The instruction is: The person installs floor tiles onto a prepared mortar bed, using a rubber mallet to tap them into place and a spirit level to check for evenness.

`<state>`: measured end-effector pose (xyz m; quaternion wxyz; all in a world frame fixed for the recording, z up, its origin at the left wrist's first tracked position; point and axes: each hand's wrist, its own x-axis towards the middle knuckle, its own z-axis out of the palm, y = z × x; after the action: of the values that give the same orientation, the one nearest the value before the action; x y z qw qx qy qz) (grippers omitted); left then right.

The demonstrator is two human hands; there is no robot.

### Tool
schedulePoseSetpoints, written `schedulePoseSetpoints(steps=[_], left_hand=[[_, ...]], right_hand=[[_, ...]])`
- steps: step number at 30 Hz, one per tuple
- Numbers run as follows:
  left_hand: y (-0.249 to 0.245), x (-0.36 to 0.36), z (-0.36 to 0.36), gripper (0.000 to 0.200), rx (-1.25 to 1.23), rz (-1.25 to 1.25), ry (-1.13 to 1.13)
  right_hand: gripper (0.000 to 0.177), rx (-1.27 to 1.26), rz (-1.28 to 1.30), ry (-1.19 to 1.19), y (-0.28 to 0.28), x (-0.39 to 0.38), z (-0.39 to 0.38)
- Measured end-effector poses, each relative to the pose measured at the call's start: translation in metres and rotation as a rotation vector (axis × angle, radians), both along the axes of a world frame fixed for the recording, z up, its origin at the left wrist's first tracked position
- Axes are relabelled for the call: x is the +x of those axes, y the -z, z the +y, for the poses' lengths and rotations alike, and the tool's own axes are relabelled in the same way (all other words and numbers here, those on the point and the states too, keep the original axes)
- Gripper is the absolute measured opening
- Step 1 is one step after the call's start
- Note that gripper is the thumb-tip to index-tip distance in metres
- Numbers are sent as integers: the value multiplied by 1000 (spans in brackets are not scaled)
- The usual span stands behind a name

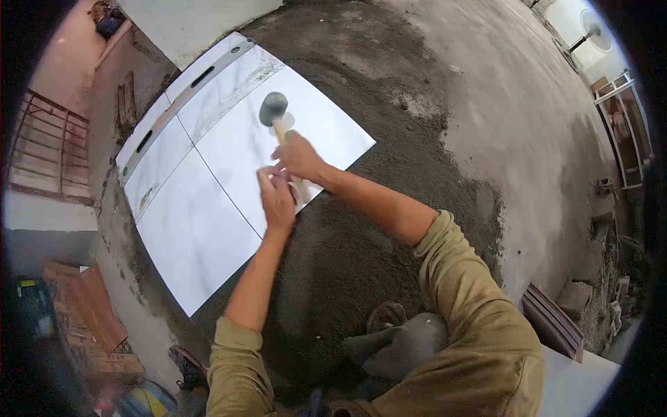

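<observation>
A rubber mallet (273,109) with a dark grey head and a pale wooden handle is over the white marbled tiles. My right hand (301,157) is closed around its handle below the head. My left hand (278,198) has its fingers curled close against the right hand, beside the lower handle. Motion blur hides what those fingers hold, if anything. Below both hands is a large glossy tile (326,128), with another tile (198,236) butted against its left side. A long metal level (174,108) with slots lies across the tiles' far side.
Dark, damp mortar (333,257) surrounds the tiles' near and right sides. Bare concrete floor (517,104) spreads to the right. Stacked brown tiles (552,320) lie at lower right, and cardboard (90,313) at lower left. A metal frame (618,125) stands by the right wall.
</observation>
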<state>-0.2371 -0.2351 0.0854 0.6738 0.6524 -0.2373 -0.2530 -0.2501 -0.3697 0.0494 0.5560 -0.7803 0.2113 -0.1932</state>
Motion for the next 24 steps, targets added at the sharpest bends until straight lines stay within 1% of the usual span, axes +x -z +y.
schedulePoseSetpoints(steps=[1, 2, 3, 4, 5, 6, 8, 9, 11, 12, 14, 17, 19, 21, 24], left_hand=[[0, 15, -6, 12, 55, 16, -64], [4, 37, -12, 27, 317, -347, -91], [42, 75, -13, 47, 411, -838, 39], [62, 94, -17, 61, 654, -947, 187], [69, 107, -22, 75, 898, -1046, 334], [52, 104, -32, 75, 904, -1045, 325], [25, 92, -55, 102, 1243, -818, 561], [24, 99, -60, 102, 1249, -806, 560], [25, 112, -70, 118, 1256, -852, 695], [29, 117, -74, 122, 1237, -907, 725], [29, 121, -79, 125, 1251, -911, 738], [23, 125, -86, 130, 1266, -880, 756], [21, 127, -90, 133, 1270, -877, 763], [21, 128, -88, 134, 1215, -888, 760], [19, 127, -89, 135, 1222, -897, 764]], right_hand=[[28, 3, 91, 67, -10, -12, -10], [25, 10, 184, 130, -22, -25, -20], [28, -134, 249, 139, -23, -32, -30], [29, -230, 287, 113, -18, -35, -40], [30, -329, 322, 83, -13, -35, -48], [30, -330, 316, 74, -20, -35, -46], [27, -407, 371, 94, -31, -37, -41], [27, -403, 375, 83, -32, -33, -42], [28, -468, 389, 82, -31, -24, -48], [28, -465, 388, 78, -29, -20, -52], [30, -393, 450, 119, -22, -13, -64], [30, -367, 496, 120, -11, 6, -85], [30, -364, 474, 110, -11, 9, -86], [29, -395, 494, 90, -9, 15, -88], [29, -377, 490, 106, -9, 25, -92]])
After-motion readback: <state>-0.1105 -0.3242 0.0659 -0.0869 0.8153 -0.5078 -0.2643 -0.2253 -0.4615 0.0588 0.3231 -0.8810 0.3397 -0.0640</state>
